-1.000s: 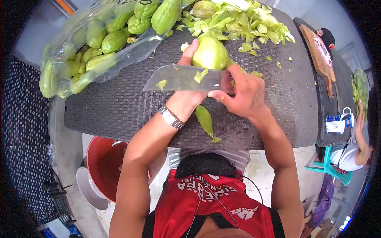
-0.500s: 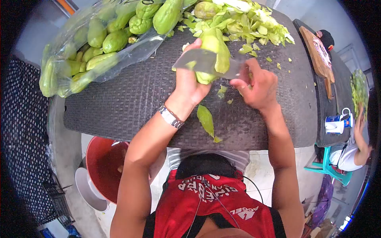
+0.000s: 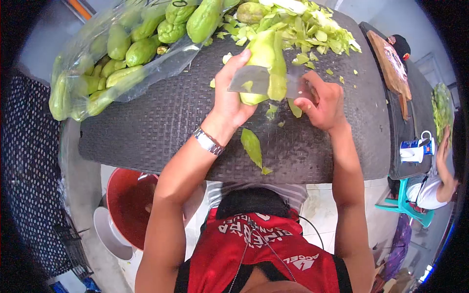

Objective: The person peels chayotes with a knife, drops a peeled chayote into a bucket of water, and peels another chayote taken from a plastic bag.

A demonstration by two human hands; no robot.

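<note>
In my left hand [image 3: 228, 93] I grip a pale green chayote [image 3: 259, 53], partly peeled, held over the dark woven-pattern table [image 3: 166, 127]. My right hand [image 3: 325, 100] is closed around the handle of a knife [image 3: 251, 82]. The broad blade lies across the lower part of the chayote, and a strip of peel [image 3: 277, 83] hangs over it. A loose green peel [image 3: 251, 146] lies on the table below my hands. A heap of peelings [image 3: 312, 29] spreads at the far side, just beyond the chayote.
At the far left a clear plastic bag [image 3: 181, 61] holds several whole chayotes. Below the table's left part stands a red bucket [image 3: 128, 205]. On the right are a wooden chopping board [image 3: 391, 73], a mug [image 3: 413, 151] and another person's arm [image 3: 443, 156].
The knife and my right hand have moved slightly toward me and right along the chayote. The cut strip of peel over the blade is longer.
</note>
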